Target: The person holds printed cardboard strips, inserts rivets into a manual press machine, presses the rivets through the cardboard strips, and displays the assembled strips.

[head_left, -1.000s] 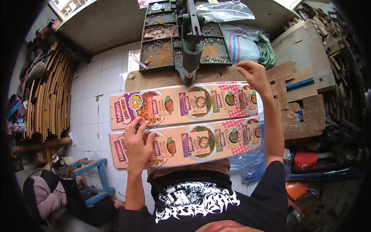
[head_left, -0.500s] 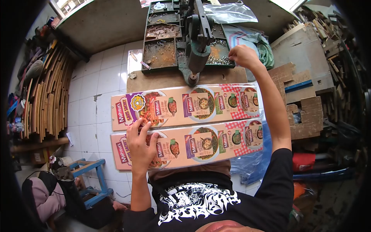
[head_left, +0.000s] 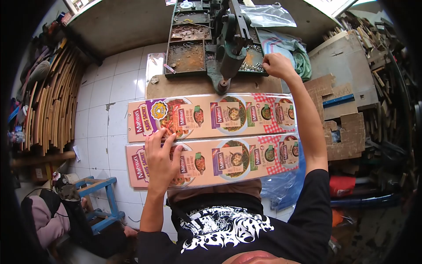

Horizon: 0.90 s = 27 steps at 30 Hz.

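Note:
Two long printed boards in clear plastic lie one above the other, the upper board (head_left: 202, 115) against the lower board (head_left: 205, 160). My left hand (head_left: 163, 154) rests with spread fingers across the seam between them, near their left ends. At the right edge of a green compartment tray (head_left: 186, 75), my right hand (head_left: 279, 66) has its fingers curled together beside small metal pieces (head_left: 252, 67); whatever they hold, if anything, is hidden. A dark metal press (head_left: 231, 59) stands over the tray, its base just above the upper board.
Clear plastic (head_left: 269, 16) and a woven sack (head_left: 281, 46) lie behind the tray. Cut brown boards (head_left: 347, 132) stand at the right, and stacked boards (head_left: 55, 105) at the left. Another person (head_left: 50, 215) sits at lower left near a blue stool (head_left: 110, 198).
My right hand has moved down and left from beside the sack to the tray's edge, its fingers now curled tighter. My left hand still rests on the boards.

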Each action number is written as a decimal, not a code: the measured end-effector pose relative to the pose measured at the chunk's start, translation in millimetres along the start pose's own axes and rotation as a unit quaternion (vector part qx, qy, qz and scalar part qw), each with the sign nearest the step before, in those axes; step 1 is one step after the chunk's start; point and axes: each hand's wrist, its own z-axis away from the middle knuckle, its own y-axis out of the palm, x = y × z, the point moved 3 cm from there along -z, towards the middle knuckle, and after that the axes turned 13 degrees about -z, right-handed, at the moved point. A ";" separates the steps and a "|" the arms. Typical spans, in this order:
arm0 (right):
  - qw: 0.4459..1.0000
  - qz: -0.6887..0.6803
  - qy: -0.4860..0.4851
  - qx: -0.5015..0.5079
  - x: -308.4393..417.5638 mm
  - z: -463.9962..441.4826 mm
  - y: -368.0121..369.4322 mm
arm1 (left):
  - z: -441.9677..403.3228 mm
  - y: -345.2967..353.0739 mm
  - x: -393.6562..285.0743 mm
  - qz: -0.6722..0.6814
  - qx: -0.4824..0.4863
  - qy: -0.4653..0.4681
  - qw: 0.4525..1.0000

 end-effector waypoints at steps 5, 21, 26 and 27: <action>0.999 0.036 -0.034 -0.009 -5.0 0.1 6.6 | 0.3 0.1 -0.8 -0.001 -0.003 -0.003 1.000; 0.661 -0.734 0.043 0.152 21.6 39.3 29.2 | 0.1 -0.4 -1.3 0.010 -0.008 -0.020 1.000; 0.563 -0.800 0.056 0.200 48.9 60.9 44.1 | -0.5 -1.9 -2.5 -0.004 -0.018 -0.013 1.000; 0.574 -0.792 0.055 0.203 54.0 62.5 45.1 | -0.5 -2.2 -2.8 -0.004 -0.017 -0.014 1.000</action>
